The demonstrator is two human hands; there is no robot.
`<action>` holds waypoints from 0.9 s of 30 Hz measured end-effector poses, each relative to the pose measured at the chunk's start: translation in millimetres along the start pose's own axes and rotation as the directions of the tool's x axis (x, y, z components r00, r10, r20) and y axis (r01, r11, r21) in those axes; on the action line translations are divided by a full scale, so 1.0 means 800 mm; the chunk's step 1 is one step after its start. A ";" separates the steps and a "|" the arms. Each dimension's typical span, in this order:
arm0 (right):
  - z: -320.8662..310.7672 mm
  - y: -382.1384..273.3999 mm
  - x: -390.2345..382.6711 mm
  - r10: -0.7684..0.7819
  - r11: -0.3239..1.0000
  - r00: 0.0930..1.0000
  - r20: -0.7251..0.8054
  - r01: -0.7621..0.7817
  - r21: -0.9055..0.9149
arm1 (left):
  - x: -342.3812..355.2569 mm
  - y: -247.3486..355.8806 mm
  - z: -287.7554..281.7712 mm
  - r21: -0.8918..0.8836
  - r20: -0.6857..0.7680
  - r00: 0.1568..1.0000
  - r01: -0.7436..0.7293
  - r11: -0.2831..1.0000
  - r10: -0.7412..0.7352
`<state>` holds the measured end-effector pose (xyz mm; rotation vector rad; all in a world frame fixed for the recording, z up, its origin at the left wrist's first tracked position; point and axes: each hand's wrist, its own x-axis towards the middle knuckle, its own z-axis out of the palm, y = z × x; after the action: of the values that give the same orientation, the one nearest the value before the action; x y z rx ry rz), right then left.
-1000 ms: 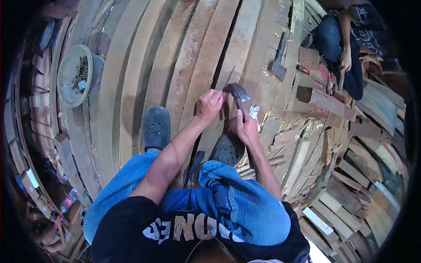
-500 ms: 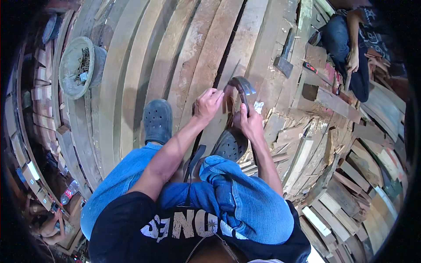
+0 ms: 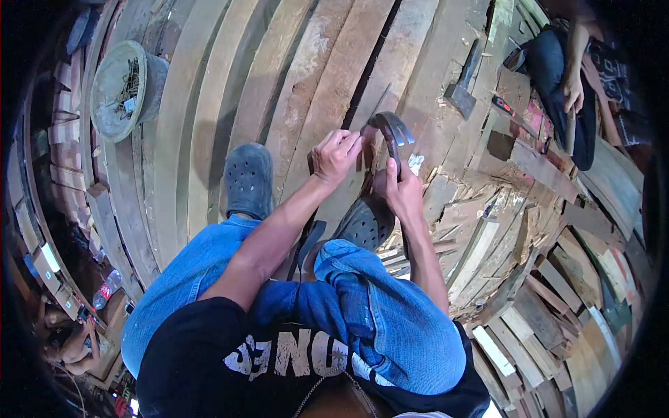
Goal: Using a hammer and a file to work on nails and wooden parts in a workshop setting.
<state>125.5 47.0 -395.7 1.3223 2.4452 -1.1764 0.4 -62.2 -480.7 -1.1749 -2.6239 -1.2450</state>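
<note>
My right hand [image 3: 404, 191] is closed round the handle of a claw hammer [image 3: 390, 132], its forked claw pointing right. Close by on the left, my left hand [image 3: 336, 155] is closed in a pinch beside the hammer's head. Whatever those fingertips hold is too small to make out. Both hands are above wooden planks [image 3: 317, 76], between my two dark clogs [image 3: 249, 182]. A thin pointed dark shape lies on the plank just beyond the hammer head; I cannot tell whether it is an object or a shadow.
A round tub [image 3: 118, 90] with what look like nails stands at the far left. On the right lie a hatchet-like tool [image 3: 461, 94], a red-and-black handled tool [image 3: 503, 106] and stacked wood offcuts [image 3: 540, 320]. Another person's hand [image 3: 573, 94] holds a wood strip there.
The whole view has shifted slightly. My hands and the hammer keep nearly the same position relative to each other. More of the other person's second arm shows at the right.
</note>
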 end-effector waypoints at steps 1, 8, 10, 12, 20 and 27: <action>0.000 0.001 -0.001 0.005 1.000 1.000 0.010 -0.005 -0.001 | 0.000 0.000 0.000 0.000 0.000 1.000 0.003 1.000 -0.003; 0.004 0.011 -0.016 -0.031 0.998 0.999 0.029 0.030 0.057 | 0.001 0.000 -0.001 0.013 0.010 1.000 0.003 1.000 -0.003; 0.004 0.012 -0.017 -0.056 0.998 0.998 0.034 0.054 0.043 | 0.001 0.000 -0.001 0.015 0.013 1.000 0.005 1.000 -0.005; 0.004 0.012 -0.015 -0.021 0.994 0.995 0.095 0.031 -0.106 | 0.002 0.000 0.000 -0.005 0.015 1.000 0.002 1.000 -0.002; 0.002 0.011 -0.010 -0.041 0.997 0.996 0.081 0.046 -0.062 | 0.004 0.000 -0.001 -0.025 0.028 0.999 0.015 1.000 -0.014; 0.002 0.011 0.000 -0.099 0.994 0.995 -0.006 0.099 -0.047 | 0.003 -0.003 0.003 -0.017 0.026 1.000 0.015 1.000 -0.015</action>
<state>131.6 48.9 -401.6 1.2084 2.5544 -1.1294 -1.7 -60.2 -483.0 -1.1840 -2.6500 -1.2665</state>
